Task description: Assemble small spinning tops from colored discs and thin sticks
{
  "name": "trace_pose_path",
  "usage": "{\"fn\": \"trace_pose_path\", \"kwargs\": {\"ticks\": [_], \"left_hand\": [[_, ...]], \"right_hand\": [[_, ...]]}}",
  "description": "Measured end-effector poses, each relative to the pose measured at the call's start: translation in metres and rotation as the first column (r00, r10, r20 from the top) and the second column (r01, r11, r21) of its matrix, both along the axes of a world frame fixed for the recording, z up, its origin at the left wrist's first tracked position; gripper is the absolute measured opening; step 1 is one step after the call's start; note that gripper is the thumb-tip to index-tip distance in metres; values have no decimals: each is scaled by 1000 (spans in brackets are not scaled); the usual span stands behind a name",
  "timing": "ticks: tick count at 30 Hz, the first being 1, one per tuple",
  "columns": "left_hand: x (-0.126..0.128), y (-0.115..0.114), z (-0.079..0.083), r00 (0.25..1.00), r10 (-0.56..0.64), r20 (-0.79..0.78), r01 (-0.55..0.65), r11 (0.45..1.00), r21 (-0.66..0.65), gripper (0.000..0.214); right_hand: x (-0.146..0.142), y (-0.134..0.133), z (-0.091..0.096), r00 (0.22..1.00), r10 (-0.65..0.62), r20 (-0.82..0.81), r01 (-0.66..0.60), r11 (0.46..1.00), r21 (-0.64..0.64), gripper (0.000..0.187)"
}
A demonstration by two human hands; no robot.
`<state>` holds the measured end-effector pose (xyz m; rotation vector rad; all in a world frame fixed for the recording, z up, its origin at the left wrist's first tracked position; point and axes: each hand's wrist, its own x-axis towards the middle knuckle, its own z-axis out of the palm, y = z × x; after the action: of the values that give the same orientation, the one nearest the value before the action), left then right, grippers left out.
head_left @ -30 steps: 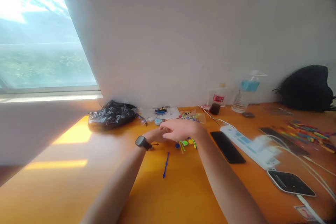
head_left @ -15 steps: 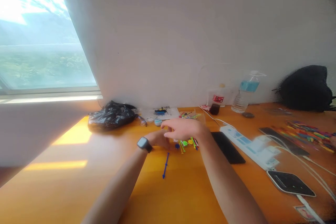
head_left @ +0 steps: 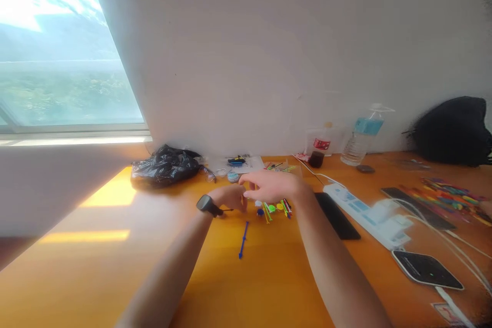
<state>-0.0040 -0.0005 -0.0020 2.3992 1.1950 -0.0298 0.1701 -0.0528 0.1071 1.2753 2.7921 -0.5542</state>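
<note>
My left hand (head_left: 231,198), with a black watch (head_left: 207,205) on its wrist, is closed with the fingers pointing down. A thin dark stick (head_left: 228,210) pokes out beneath it. My right hand (head_left: 269,185) is just above and beside it, fingers bent, thumb and forefinger apart at the left hand's fingertips. I see nothing between them, though the left hand partly hides that spot. A blue stick with an arrow-shaped end (head_left: 243,240) lies on the table nearer to me. Under my right hand are small plastic pieces: a dark blue disc (head_left: 260,212), a green disc (head_left: 272,208) and several coloured sticks (head_left: 285,208).
A black plastic bag (head_left: 165,166) lies at the back left. Behind my hands are a small round tin (head_left: 232,177) and a paper sheet (head_left: 251,163). To the right are a black slab (head_left: 337,216), a power strip (head_left: 359,210) with cables, bottles (head_left: 361,141) and many coloured pieces (head_left: 453,197).
My left hand has turned slightly and shifted a little, so the dark stick now shows below it. My right hand stays close by, almost unmoved. The view has swung slightly left.
</note>
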Motion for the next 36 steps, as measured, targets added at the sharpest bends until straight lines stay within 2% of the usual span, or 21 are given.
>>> {"fn": "trace_pose_path", "kwargs": {"ticks": [3,8,10,13,18,22,28,33,36], "left_hand": [[-8,7,9,991,-13,-130,10,1000,-28,19],[-8,4,13,987,-22,-158,-2,989,-149,26],[-2,-2,11,982,-15,-187,-28,974,-224,33],[10,-6,2,968,-94,-235,12,944,-330,36],[25,-3,-12,930,-217,-298,92,919,-383,32],[22,-5,-12,947,-207,-245,92,907,-410,23],[16,-6,-6,960,-215,-178,125,901,-416,20],[8,-5,7,962,-195,-193,99,902,-421,12],[-4,-8,21,994,-111,-10,98,919,-382,13]], "right_hand": [[0,-1,3,1000,6,-6,-6,1000,-9,33],[1,0,0,1000,-3,-21,3,1000,-2,42],[2,1,-1,1000,-2,-28,2,1000,1,46],[3,1,-2,1000,-1,-29,1,1000,-11,49],[3,-1,1,999,-17,-29,16,1000,-20,49],[3,-3,4,999,-34,-23,34,999,-30,50],[7,-2,5,997,-73,-16,72,997,-34,53],[10,-2,7,997,-73,-18,72,997,-32,52],[10,0,6,998,-49,-26,49,999,0,44]]}}
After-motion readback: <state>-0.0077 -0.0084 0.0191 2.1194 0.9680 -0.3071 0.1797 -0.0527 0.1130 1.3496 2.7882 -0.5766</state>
